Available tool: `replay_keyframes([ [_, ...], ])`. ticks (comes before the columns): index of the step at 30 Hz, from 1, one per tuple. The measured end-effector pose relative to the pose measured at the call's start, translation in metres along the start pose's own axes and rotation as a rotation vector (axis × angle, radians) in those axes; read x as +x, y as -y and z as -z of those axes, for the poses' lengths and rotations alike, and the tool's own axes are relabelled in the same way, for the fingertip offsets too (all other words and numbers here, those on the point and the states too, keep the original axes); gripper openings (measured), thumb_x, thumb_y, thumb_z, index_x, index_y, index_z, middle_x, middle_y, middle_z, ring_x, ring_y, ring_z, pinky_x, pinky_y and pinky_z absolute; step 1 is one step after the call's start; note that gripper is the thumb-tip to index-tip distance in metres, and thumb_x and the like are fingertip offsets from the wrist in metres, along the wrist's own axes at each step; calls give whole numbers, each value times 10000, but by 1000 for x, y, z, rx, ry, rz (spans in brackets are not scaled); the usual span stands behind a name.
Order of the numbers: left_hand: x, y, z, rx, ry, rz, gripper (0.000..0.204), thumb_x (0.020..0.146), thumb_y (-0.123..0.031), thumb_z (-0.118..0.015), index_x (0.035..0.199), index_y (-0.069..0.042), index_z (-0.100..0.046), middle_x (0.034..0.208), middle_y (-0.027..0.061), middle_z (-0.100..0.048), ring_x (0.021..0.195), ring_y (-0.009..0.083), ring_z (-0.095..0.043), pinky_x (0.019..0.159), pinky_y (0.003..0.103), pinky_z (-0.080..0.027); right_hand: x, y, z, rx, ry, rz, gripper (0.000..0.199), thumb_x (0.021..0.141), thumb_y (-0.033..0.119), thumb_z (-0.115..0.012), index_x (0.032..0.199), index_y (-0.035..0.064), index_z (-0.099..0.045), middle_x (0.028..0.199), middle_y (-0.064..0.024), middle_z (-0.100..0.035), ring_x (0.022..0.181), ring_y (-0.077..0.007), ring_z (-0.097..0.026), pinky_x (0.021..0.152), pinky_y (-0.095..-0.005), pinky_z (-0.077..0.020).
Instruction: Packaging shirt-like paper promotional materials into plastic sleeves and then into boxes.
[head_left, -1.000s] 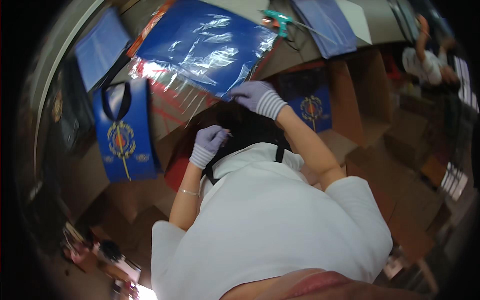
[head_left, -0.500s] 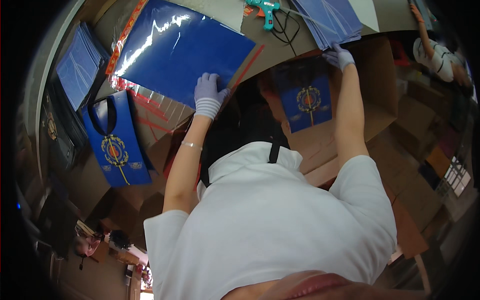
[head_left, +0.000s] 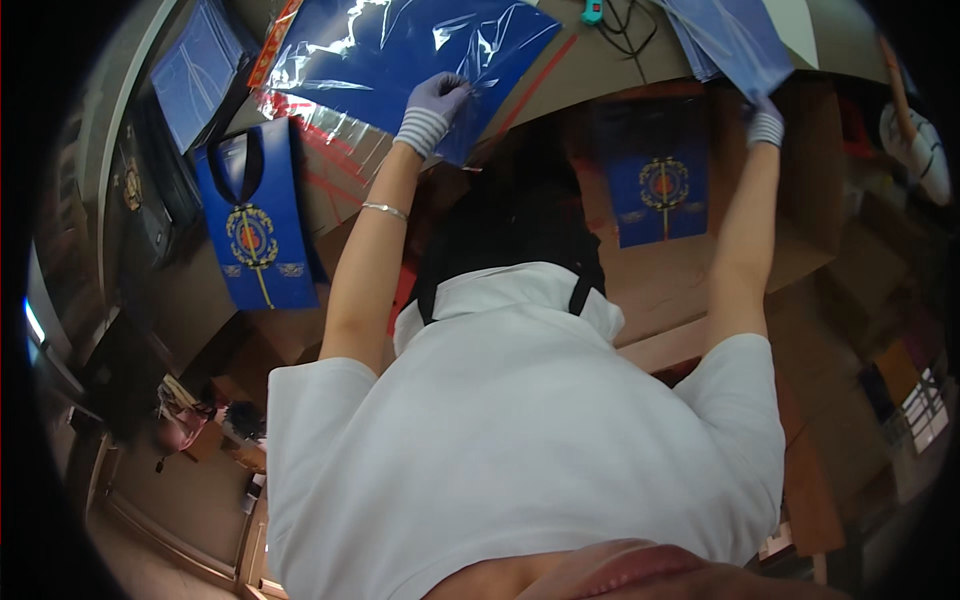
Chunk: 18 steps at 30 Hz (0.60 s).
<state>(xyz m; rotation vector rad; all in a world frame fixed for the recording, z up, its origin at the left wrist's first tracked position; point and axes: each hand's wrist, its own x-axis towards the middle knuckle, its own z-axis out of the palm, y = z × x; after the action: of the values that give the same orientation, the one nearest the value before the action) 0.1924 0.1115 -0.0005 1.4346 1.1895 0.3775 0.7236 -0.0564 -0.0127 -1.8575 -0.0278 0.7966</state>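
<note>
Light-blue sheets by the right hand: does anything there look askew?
Yes: the top sheet sits askew, turned out from the pile beneath, with one end reaching past the table edge. The right hand seems to hold that end, which probably explains it.

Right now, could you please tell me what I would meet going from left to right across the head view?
Blue bag with black handle, left hand, second blue bag, right hand, another person.

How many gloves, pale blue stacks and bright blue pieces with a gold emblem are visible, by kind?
Left glove and right glove: 2
Left stack and right stack: 2
Left emblem piece and right emblem piece: 2
Total: 6
</note>
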Motion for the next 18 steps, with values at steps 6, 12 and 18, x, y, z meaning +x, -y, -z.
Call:
replay_keyframes([
  [6, -17, -30, 19, -260, -125, 69, 179, 781, -138, -613, 867, 19, -624, 760, 32, -624, 666, 79, -527, 638, 206, -438, -208, 35, 12, 29, -475, 691, 242, 836, 140, -530, 938, -75, -572, 802, -110, -581, 621, -177, -534, 507, -253, -473],
  [12, -3, -45, 13, -263, -87, -5, 192, 806, -200, -601, 882, -24, -615, 669, 1, -573, 570, 74, -499, 534, 197, -411, -376, -32, -74, -380, -217, 741, 147, 796, 93, -562, 894, 4, -625, 747, -83, -629, 662, -153, -578, 610, -279, -461],
  [18, -14, -64, 24, -289, -54, -16, 231, 794, -210, -614, 941, -32, -616, 697, 8, -581, 570, 80, -501, 526, 208, -414, -403, -62, -72, -515, -191, 692, 140, 817, 143, -588, 847, 17, -638, 582, -92, -582, 478, -136, -524, 468, -285, -406],
])
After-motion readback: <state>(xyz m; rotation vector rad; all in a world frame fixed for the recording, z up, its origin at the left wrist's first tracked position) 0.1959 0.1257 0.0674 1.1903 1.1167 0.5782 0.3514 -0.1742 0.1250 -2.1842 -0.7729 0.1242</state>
